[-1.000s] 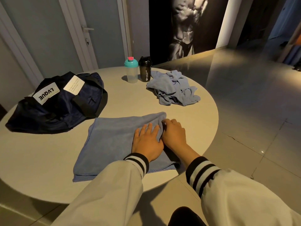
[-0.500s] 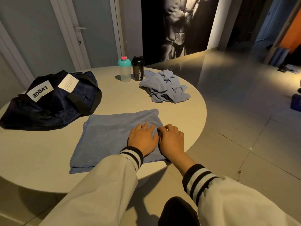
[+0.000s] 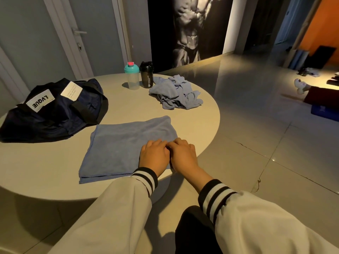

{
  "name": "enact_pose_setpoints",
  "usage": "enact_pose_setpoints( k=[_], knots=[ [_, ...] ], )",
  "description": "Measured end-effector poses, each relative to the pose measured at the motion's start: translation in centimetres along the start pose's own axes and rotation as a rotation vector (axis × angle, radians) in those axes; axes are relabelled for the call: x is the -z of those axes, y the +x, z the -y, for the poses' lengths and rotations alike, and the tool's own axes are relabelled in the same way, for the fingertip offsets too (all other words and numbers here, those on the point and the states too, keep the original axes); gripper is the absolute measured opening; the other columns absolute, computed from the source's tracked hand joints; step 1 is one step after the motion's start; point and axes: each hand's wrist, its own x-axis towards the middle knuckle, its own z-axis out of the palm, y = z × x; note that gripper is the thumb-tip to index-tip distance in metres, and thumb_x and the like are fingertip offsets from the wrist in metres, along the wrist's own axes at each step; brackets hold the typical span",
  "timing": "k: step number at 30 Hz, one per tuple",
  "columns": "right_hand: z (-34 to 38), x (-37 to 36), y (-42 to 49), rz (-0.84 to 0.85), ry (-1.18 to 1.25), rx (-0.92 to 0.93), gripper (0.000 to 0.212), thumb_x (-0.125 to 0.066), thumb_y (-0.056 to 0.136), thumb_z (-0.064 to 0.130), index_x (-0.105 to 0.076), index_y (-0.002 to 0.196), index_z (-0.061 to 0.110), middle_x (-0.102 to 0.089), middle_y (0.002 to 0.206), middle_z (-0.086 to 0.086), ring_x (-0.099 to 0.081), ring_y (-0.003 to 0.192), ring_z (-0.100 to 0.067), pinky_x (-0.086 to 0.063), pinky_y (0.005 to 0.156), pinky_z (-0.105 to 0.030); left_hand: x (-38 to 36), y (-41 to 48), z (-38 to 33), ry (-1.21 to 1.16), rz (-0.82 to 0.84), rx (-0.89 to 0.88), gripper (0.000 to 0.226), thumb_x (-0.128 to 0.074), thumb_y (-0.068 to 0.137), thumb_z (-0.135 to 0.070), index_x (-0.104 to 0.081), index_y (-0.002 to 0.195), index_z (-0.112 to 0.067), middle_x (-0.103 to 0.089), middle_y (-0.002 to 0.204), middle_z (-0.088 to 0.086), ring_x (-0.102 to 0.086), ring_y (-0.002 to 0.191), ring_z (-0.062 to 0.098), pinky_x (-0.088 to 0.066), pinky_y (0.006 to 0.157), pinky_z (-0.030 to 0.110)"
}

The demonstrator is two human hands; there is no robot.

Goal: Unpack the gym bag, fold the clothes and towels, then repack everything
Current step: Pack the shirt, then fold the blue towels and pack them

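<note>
Both hands have drawn back toward the person along the folded blue towel (image 3: 124, 147) since a moment ago, and the fingers that lay stretched out are now bent. Seen from the head camera, the left hand (image 3: 154, 156) and right hand (image 3: 183, 155) sit side by side, touching, knuckles up, on the end of the towel farthest from the gym bag (image 3: 53, 110). Their fingertips are tucked down into the cloth, and whether they pinch it or only press on it cannot be told. The towel lies flat on the round counter (image 3: 45, 171), just beside the gym bag on its near right side, one corner almost touching the bag's dark fabric. Well to the right of the gym bag, a crumpled heap of blue clothes (image 3: 176, 94) rests on the counter. Between that heap and the gym bag, toward the counter's far edge, stand a teal-lidded shaker (image 3: 131, 76) and a black shaker (image 3: 146, 75), close together.
</note>
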Motion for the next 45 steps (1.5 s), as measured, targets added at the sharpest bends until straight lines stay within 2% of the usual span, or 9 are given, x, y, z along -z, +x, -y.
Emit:
enact_pose_setpoints(
  k=[4, 7, 13, 18, 25, 30, 36, 40, 45],
  knots=[
    [-0.9, 0.8, 0.6, -0.017, -0.027, -0.109, 0.026, -0.047, 0.099, 0.021, -0.061, 0.118, 0.032, -0.056, 0.108, 0.004, -0.051, 0.103, -0.021, -0.027, 0.096, -0.034, 0.4, -0.7, -0.4, -0.278, 0.105, 0.013, 0.041, -0.043, 0.106, -0.027, -0.05, 0.146, -0.026, -0.045, 0.154, -0.003, -0.041, 0.141, 0.02, -0.033, 0.119, 0.039],
    [-1.4, 2.3, 1.3, 0.076, -0.19, -0.181, 0.035, -0.052, 0.093, 0.016, -0.059, 0.126, 0.026, -0.057, 0.116, -0.003, -0.055, 0.111, -0.028, -0.028, 0.107, -0.042, 1.4, -1.3, 1.2, -0.045, 0.019, 0.062, 0.041, -0.041, 0.104, -0.032, -0.051, 0.144, -0.028, -0.038, 0.158, -0.002, -0.032, 0.145, 0.022, -0.024, 0.121, 0.04],
    [3.8, 0.6, 1.9, 0.081, 0.198, 0.013, 0.025, -0.054, 0.096, 0.015, -0.066, 0.119, 0.012, -0.061, 0.116, -0.01, -0.058, 0.104, -0.03, -0.048, 0.088, -0.039, 1.8, -2.1, 2.5, -0.032, 0.098, 0.104, 0.043, -0.04, 0.104, -0.029, -0.047, 0.146, -0.023, -0.043, 0.153, 0.003, -0.032, 0.142, 0.027, -0.026, 0.12, 0.042],
    [5.7, -1.7, 2.0, 0.105, 0.07, 0.01, 0.026, -0.054, 0.098, 0.022, -0.06, 0.123, 0.016, -0.058, 0.113, -0.009, -0.057, 0.1, -0.031, -0.046, 0.082, -0.037, 3.2, -2.4, 5.1, -0.308, 0.003, 0.163, 0.037, -0.042, 0.105, -0.015, -0.058, 0.138, -0.017, -0.05, 0.145, 0.004, -0.04, 0.137, 0.022, -0.035, 0.115, 0.037],
    [8.5, -3.1, 3.1, 0.088, 0.129, 0.107, 0.039, -0.053, 0.099, 0.021, -0.055, 0.137, 0.013, -0.056, 0.129, -0.013, -0.052, 0.116, -0.035, -0.046, 0.096, -0.043, 5.1, -1.8, 11.5, 0.068, 0.049, 0.381, 0.052, -0.039, 0.103, -0.046, -0.038, 0.152, -0.03, -0.025, 0.165, 0.006, -0.015, 0.152, 0.033, -0.011, 0.124, 0.049],
    [8.2, -4.0, 3.3, 0.191, 0.119, 0.135, 0.036, -0.05, 0.099, 0.02, -0.059, 0.134, 0.018, -0.056, 0.13, -0.008, -0.054, 0.114, -0.031, -0.049, 0.094, -0.042, 5.7, -1.5, 12.2, -0.178, -0.056, 0.196, 0.03, -0.049, 0.101, -0.039, -0.065, 0.125, -0.029, -0.063, 0.13, -0.003, -0.058, 0.116, 0.021, -0.049, 0.101, 0.041],
    [7.9, -3.5, 5.2, 0.119, -0.043, -0.024, 0.028, -0.054, 0.094, 0.015, -0.059, 0.122, 0.013, -0.056, 0.117, -0.009, -0.056, 0.099, -0.032, -0.048, 0.081, -0.038, 6.7, -1.1, 16.8, -0.168, -0.062, 0.283, 0.038, -0.052, 0.099, -0.03, -0.057, 0.136, -0.027, -0.052, 0.148, 0.0, -0.043, 0.134, 0.028, -0.035, 0.114, 0.042],
    [12.1, -5.6, 6.1, 0.13, 0.19, 0.075, 0.032, -0.054, 0.094, 0.01, -0.059, 0.126, 0.011, -0.055, 0.122, -0.013, -0.056, 0.11, -0.032, -0.052, 0.087, -0.045, 6.0, -1.5, 17.4, -0.229, -0.065, 0.292, 0.05, -0.052, 0.1, -0.03, -0.044, 0.149, -0.025, -0.032, 0.162, 0.003, -0.037, 0.142, 0.028, -0.029, 0.119, 0.042],
    [16.8, -8.1, 7.4, 0.15, 0.371, 0.124, 0.038, -0.052, 0.099, 0.014, -0.058, 0.137, 0.015, -0.059, 0.128, -0.012, -0.055, 0.118, -0.029, -0.047, 0.101, -0.038, 7.1, -1.3, 18.7, -0.293, -0.126, 0.312, 0.043, -0.049, 0.102, -0.03, -0.048, 0.144, -0.025, -0.062, 0.134, 0.007, -0.056, 0.121, 0.028, -0.045, 0.105, 0.044]
  ],
)
